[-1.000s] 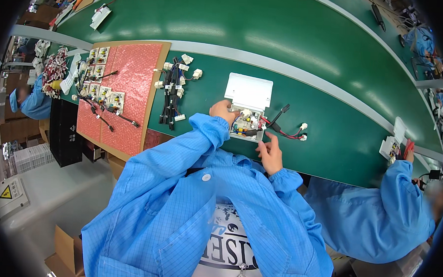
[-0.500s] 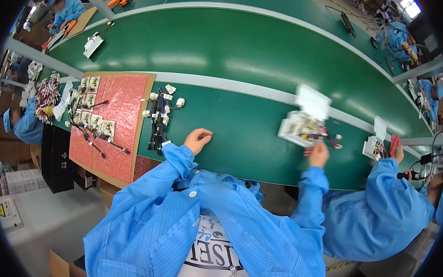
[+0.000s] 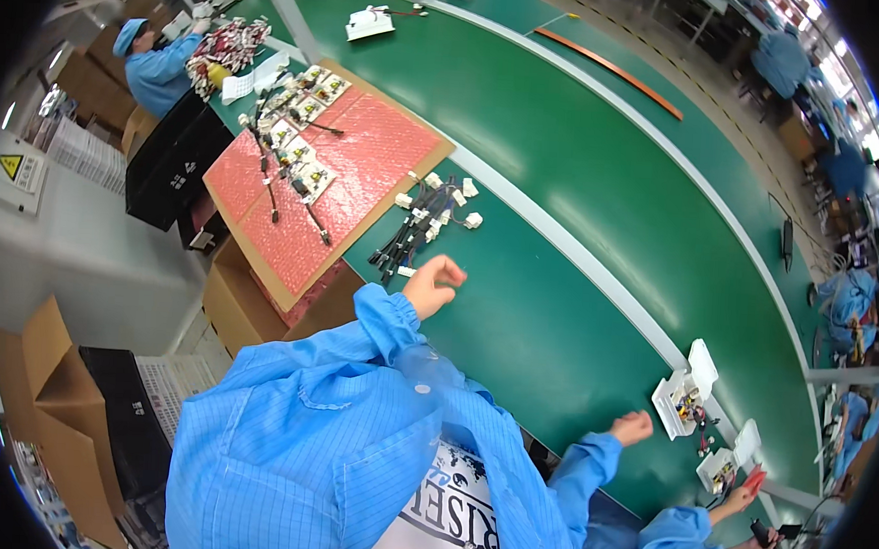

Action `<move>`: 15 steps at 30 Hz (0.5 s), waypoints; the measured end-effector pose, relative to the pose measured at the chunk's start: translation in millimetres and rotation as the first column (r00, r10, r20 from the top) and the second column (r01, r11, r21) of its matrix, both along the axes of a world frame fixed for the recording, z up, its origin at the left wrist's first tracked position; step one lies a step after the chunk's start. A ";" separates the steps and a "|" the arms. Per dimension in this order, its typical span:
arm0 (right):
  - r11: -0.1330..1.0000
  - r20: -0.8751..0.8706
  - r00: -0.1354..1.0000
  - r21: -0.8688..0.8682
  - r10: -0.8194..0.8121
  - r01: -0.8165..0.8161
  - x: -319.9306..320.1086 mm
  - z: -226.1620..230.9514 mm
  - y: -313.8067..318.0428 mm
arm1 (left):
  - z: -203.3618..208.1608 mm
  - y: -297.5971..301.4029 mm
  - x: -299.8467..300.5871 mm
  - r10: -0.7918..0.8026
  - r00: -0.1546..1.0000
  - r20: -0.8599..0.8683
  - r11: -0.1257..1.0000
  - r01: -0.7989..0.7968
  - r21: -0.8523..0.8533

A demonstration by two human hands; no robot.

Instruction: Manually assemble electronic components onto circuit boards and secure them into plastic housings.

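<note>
My left hand (image 3: 434, 286) hovers over the green table beside a bundle of black cables with white connectors (image 3: 424, 224). Its fingers are bent, thumb apart from them, and nothing shows between them. On the right, my right hand (image 3: 632, 427) is held off a white plastic box (image 3: 666, 410), a small gap between them. The fingers are slightly bent and appear to hold nothing. The box's lid (image 3: 702, 366) stands up; a circuit board and coloured wires show inside, with some wires hanging out at the near right.
Pink bubble wrap (image 3: 371, 157) on cardboard carries several circuit boards (image 3: 310, 178) at the left. A co-worker's hand (image 3: 743, 492) is at a second white box (image 3: 715, 472) on the right. The conveyor belt (image 3: 527, 130) runs behind a metal rail. An open carton (image 3: 65, 394) stands lower left.
The view has turned left. My right hand has let go of the white box and drawn back from it; the box now stands farther right, near the co-worker's box. My left hand stays near the cables.
</note>
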State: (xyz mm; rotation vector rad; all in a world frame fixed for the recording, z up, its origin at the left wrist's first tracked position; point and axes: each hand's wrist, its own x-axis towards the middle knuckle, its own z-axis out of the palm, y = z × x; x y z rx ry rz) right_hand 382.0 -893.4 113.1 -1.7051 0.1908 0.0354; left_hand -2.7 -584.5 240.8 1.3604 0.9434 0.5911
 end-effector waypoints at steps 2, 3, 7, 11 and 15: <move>0.958 -0.024 0.958 0.009 0.285 -0.285 -65.7 32.8 68.1 | 77.9 -1.8 5.1 0.106 0.948 0.300 0.993 -0.082 -0.090; 0.915 0.022 0.917 0.064 0.399 -0.399 -81.8 27.5 84.2 | 126.1 -3.6 15.0 0.084 0.890 0.448 0.995 -0.051 -0.085; 0.815 0.026 0.814 0.004 0.580 -0.580 -124.6 46.6 137.8 | 270.7 -25.0 58.0 -0.245 0.760 0.602 0.897 -0.058 0.439; 0.696 -0.008 0.697 -0.019 0.717 -0.717 -143.7 34.1 171.1 | 284.9 -32.3 45.7 -0.257 0.734 0.628 0.913 -0.030 0.408; 0.665 -0.123 0.655 0.206 0.746 -0.718 -148.9 37.3 166.5 | 285.1 -35.3 42.7 -0.361 0.697 0.619 0.904 0.099 0.417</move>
